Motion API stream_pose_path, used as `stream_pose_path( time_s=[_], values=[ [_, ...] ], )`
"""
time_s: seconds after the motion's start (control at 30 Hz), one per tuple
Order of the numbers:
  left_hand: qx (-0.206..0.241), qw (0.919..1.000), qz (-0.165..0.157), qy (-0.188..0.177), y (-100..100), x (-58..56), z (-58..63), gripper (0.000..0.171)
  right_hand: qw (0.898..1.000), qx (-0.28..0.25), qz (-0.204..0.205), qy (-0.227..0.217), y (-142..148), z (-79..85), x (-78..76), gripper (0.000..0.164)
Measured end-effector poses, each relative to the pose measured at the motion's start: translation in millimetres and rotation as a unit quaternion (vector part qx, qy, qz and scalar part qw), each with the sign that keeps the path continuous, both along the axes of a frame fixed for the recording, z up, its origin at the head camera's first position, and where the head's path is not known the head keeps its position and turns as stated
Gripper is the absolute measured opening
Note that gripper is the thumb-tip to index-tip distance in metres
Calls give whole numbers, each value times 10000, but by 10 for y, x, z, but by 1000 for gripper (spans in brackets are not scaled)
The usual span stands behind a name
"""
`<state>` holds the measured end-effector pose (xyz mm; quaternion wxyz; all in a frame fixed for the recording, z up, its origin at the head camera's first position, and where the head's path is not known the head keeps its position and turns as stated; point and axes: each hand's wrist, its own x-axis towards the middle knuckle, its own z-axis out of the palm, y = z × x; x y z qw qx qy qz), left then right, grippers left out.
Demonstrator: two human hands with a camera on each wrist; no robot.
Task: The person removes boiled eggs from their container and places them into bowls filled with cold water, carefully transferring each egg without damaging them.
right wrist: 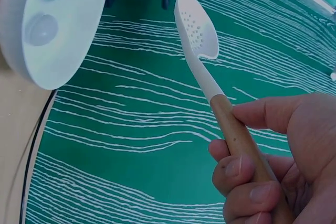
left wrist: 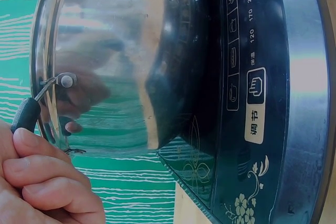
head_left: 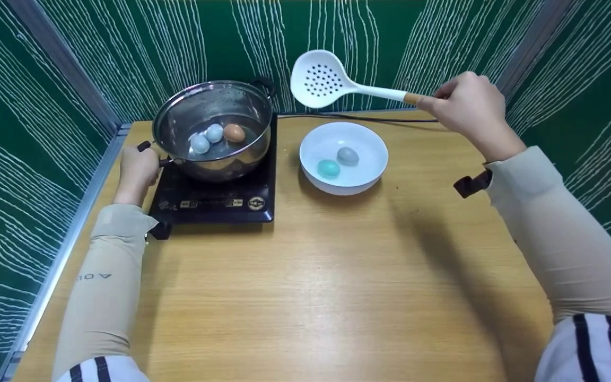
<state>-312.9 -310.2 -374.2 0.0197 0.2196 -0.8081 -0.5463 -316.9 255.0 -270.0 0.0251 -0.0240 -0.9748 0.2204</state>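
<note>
My left hand [head_left: 138, 168] grips the black side handle [left wrist: 27, 115] of a steel pot [head_left: 220, 162]. Inside the pot, two pale eggs [head_left: 207, 139] and a brown egg [head_left: 234, 133] sit in water. In my right hand [head_left: 470, 109] is a white skimmer [head_left: 320, 79] with a wooden handle [right wrist: 239, 137], the fingers curled round the wood. Its perforated head hangs in the air behind and above a white bowl [head_left: 343, 185], apart from it, and carries nothing. The bowl contains a turquoise egg [head_left: 329, 168] and a greyish egg [head_left: 348, 156].
The pot stands on a black induction cooker [head_left: 215, 209] at the left of the wooden table [head_left: 305, 297]. A black cable [head_left: 358, 118] runs along the table's back edge. Green walls [head_left: 337, 32] with white lines enclose the back and sides.
</note>
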Motion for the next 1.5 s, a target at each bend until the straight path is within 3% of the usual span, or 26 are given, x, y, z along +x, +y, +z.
stream_pose_path(
  time_s=[0.13,0.3,0.53,0.77,0.93,1.2,1.5],
  values=[
    [43,9999,6,128,9,-7,-9,15,9998,92,63,174,-81,65,-3,74],
    [144,9997,-52,182,14,-13,-14,19,9992,186,145,328,-191,138,-24,70],
    [45,9999,-21,150,14,-14,-11,11,9987,240,251,378,-367,225,-63,66],
    [2,10000,-35,-20,2,-13,16,29,9979,304,362,452,-535,297,-106,62],
    [20,10000,-62,-74,-4,-17,17,26,9965,399,480,555,-675,314,-124,61],
    [-3,9999,36,142,3,-21,-1,23,9937,609,747,576,-888,298,-180,62],
    [-3,9998,-7,174,11,-20,6,10,9916,743,925,508,-1096,256,-246,61]
  ],
)
